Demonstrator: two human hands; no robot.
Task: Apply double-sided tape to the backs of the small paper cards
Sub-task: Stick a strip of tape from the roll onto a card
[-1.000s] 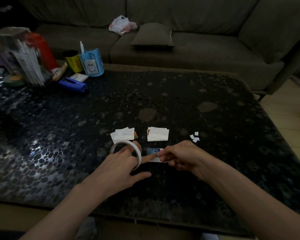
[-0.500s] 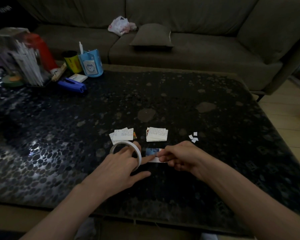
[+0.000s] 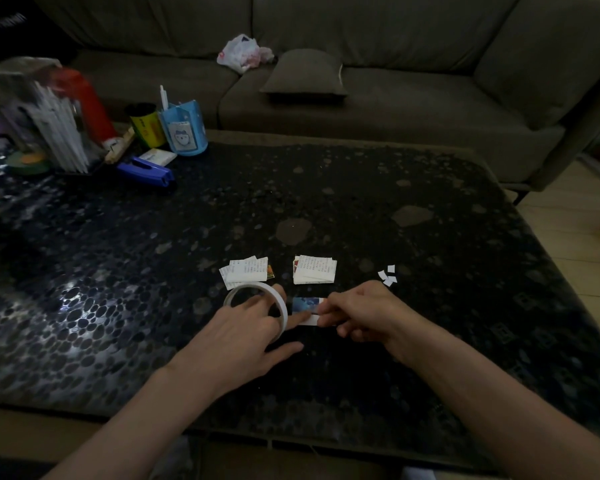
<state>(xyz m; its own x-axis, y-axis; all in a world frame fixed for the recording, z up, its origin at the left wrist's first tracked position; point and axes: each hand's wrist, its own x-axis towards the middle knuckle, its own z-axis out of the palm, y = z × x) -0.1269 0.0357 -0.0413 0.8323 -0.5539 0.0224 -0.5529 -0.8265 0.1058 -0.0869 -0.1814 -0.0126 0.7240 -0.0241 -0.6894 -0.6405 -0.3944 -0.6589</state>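
White strip [image 3: 309,319] of double-sided tape is lying across the near edge of one card [image 3: 305,304]. The card is sitting on the table [image 3: 361,202] btw. the two hands. A bluish printed side seems to be facing up, so I cannot tell if this is really its back.

Compared w/ a sec ago, almost nothing is moving. Both hands are staying in the same place, and the strip is now spanning approx. the card's width. In my judgement the pulling-out is finishing, and the tearing or pressing down is coming next.

The left hand [image 3: 243,334] is resting on the roll [image 3: 283,311]. Its fingers are nearly straight, some are passing thru the ring, and the index tip is reaching the strip's left end. The thumb is spreading on the table. The right hand [image 3: 364,313] is curling, and its fingers [image 3: 326,311] are pinching the strip's right end; how firmly, I cannot tell.

The roll is a thin flat ring, whitish, prob. light and easy to tip. The cards are small thin paper rectangles w/ printed text on the white side. The left pile [image 3: 245,273] is waiting just behind the roll and the right pile [image 3: 314,273] just behind the card. Both are loosely fanned.

Tiny white scraps [image 3: 387,276], maybe peeled liner, are lying right of the piles. The table top is dark and glossy w/ a pebble pattern, so paper is prob. sliding easily on it.
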